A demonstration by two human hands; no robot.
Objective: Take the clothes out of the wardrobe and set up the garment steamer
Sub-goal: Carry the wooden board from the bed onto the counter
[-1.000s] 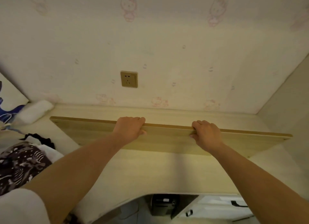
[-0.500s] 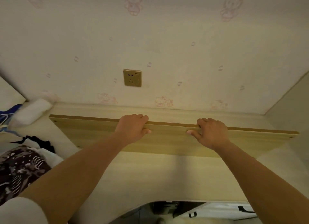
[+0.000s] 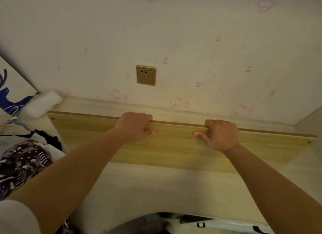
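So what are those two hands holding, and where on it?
Both the left hand and right hand grip the wooden board along its top edge.

board (image 3: pixel 174 146): pale matt wood grain | socket (image 3: pixel 146 75): glossy gold plastic | wallpaper (image 3: pixel 191 42): matt paper

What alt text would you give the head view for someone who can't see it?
Both hands, left hand and right hand, grip the top edge of a long wooden board held across a pale desk. A socket sits on the wall behind; clothes lie at left.
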